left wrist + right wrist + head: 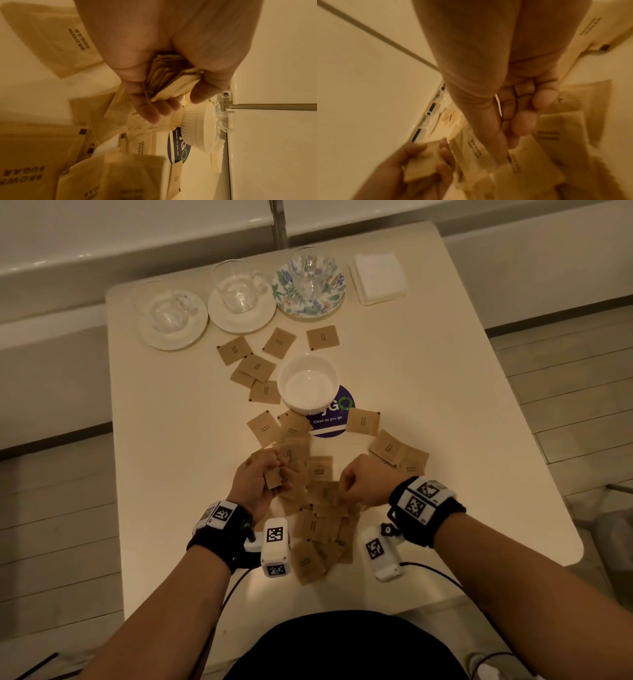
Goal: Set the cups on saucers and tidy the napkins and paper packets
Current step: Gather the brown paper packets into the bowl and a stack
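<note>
Three glass cups (pixel 164 302) (pixel 236 285) (pixel 310 273) stand on saucers along the far side, the right saucer (pixel 291 302) floral. A white napkin stack (pixel 378 277) lies at the far right. Brown sugar packets (pixel 318 525) lie heaped near me and scattered around a white bowl (pixel 308 381) (pixel 202 125). My left hand (pixel 269 472) (pixel 163 94) grips a bundle of packets (pixel 168 78) (pixel 421 162) edge-on. My right hand (pixel 349 482) (pixel 513 128) hovers over the heap, fingers curled, thumb and forefinger pinching one packet (pixel 525 152).
The bowl sits partly on a round purple sticker (pixel 330 422) on the cream table (pixel 462 405). More packets lie between the bowl and the saucers (pixel 257 366). Floor shows beyond the table's left and right edges; a white ledge runs behind.
</note>
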Demonstrator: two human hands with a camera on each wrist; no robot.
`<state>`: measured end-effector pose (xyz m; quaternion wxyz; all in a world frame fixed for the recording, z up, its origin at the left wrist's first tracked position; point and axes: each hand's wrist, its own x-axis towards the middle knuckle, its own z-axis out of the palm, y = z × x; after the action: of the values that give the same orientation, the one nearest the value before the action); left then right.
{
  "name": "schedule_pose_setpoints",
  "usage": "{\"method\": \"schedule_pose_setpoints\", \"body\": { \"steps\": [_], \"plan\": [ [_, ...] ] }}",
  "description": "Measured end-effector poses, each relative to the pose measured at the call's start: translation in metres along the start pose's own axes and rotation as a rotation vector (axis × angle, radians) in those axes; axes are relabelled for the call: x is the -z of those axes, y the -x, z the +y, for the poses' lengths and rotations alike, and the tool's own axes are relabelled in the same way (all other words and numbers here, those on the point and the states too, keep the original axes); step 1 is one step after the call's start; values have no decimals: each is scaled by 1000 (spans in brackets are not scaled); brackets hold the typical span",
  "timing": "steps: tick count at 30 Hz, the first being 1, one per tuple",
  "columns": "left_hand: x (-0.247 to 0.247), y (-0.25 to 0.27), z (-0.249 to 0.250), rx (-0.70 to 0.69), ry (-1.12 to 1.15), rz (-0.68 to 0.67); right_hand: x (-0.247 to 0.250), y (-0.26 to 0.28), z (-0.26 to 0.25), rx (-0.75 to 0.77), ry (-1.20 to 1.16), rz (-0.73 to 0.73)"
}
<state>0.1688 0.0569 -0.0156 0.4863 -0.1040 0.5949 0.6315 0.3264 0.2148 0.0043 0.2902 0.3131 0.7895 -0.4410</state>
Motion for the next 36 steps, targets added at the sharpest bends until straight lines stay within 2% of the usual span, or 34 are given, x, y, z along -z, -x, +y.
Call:
{"method": "schedule_pose_setpoints", "body": {
  "steps": [6, 9, 12, 16, 20, 24, 27, 31, 34, 36],
  "plan": [
    [-4, 2, 1, -9, -15, -13, -11, 5, -2, -58, 256, 66],
    [-5, 3, 1, -9, -10, -24, -18, 7, -3, 42, 517, 202],
    [-7, 5, 1, 4, 0, -33, -32, 2, -8, 188, 587, 308],
    [-10, 7, 3, 49, 55, -77, -43, -8, -7, 286, 648, 324],
    [-12, 9, 6, 99, 119, -109, -35, -12, -9, 227, 556, 227],
    [-12, 10, 11, 100, 106, -95, -27, -14, -8, 181, 566, 181],
    [-12, 10, 12, 80, 93, -86, -19, -14, -5, 150, 390, 150],
    [-16, 8, 16, 41, 33, -76, 9, -7, 0, 164, -189, 282],
    [-28, 6, 28, -1, 18, -100, 32, 4, -6, 269, -722, 276],
    [-36, 5, 37, -10, 34, -150, 45, 10, -10, 332, -866, 308]
  ]
}}
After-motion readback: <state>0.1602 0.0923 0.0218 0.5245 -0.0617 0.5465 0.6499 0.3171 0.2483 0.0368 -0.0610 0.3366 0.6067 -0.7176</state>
